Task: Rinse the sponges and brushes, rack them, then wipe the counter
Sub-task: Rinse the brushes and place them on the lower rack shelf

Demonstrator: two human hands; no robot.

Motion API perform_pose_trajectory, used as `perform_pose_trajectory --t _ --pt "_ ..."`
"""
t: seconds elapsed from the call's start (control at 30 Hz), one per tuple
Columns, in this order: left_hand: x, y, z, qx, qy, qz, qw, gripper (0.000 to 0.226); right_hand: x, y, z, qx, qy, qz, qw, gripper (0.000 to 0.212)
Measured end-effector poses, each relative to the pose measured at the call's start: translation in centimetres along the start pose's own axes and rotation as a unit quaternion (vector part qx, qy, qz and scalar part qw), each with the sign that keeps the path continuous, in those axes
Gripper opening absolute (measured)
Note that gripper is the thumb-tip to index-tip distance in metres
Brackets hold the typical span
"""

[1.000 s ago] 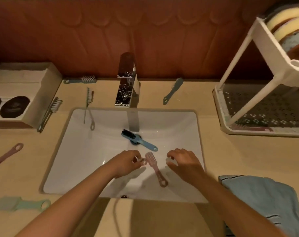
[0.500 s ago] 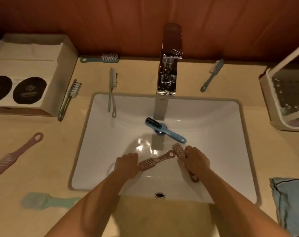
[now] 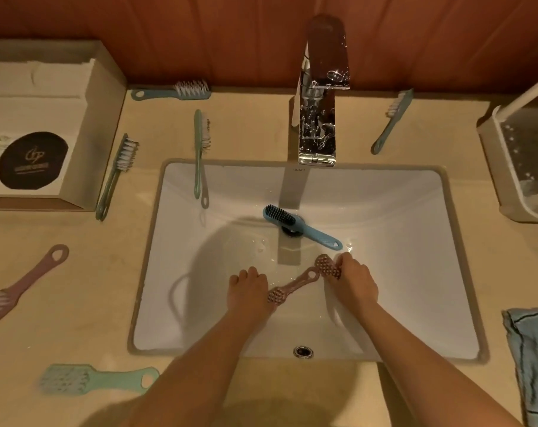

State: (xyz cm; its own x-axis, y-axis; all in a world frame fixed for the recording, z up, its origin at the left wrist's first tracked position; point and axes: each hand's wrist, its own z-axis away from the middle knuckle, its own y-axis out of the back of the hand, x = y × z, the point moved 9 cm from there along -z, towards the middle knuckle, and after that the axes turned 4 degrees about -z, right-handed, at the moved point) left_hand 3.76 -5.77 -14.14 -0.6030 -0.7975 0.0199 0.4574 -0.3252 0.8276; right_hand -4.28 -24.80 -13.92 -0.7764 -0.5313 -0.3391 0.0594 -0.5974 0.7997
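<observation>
- Both hands are down in the white sink (image 3: 415, 226), and each one has a brush of its own.
- Left hand (image 3: 249, 292): its grip is curled round the bristle end of the left pink brush (image 3: 293, 285). The ringed handle slants up and to the right.
- Right hand (image 3: 354, 285): its grip is clamped on the right pink brush (image 3: 327, 266). The bristled head pokes out past the fingers, and the handle is hidden under the palm.
- The 2 pink brushes meet, with the ring of the left one right against the head of the right one.
- Just behind them, a blue brush (image 3: 307, 231) with black bristles lies across the drain, below the chrome faucet (image 3: 318, 124).
- I can't tell if water is running.
- There are 4 slim teal brushes on the desk (image 3: 261, 124).
- The back-wall teal brush (image 3: 172, 93) lies flat along the panelling.
- The rim teal brush (image 3: 199, 149) hangs its handle over the sink's back-left edge.
- The box-side teal brush (image 3: 116, 171) lies just beside the cardboard box (image 3: 104, 134).
- The right teal brush (image 3: 390, 121) lies right of the faucet.
- Front left there's a wide mint brush (image 3: 98, 380). Further left, a pink desk brush (image 3: 24, 288) is partly cut off by the frame.
- Far right, the white rack (image 3: 492, 167) stands on the desk.
- A blue cloth (image 3: 532, 365) lies at the near right corner.
</observation>
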Motion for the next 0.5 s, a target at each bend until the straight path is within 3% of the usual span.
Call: perform_pose_trajectory --t 0.23,0.5 --pt "-1.9 1.5 1.3 -0.037 0.029 0.241 0.969 0.037 -0.5 2.6 2.8 0.032 0.012 -0.172 0.985 0.028" --pt "-1.7 7.2 5.0 0.103 0.011 0.495 0.863 0.016 -1.4 6.5 6.4 0.057 0.013 -0.415 0.908 0.011"
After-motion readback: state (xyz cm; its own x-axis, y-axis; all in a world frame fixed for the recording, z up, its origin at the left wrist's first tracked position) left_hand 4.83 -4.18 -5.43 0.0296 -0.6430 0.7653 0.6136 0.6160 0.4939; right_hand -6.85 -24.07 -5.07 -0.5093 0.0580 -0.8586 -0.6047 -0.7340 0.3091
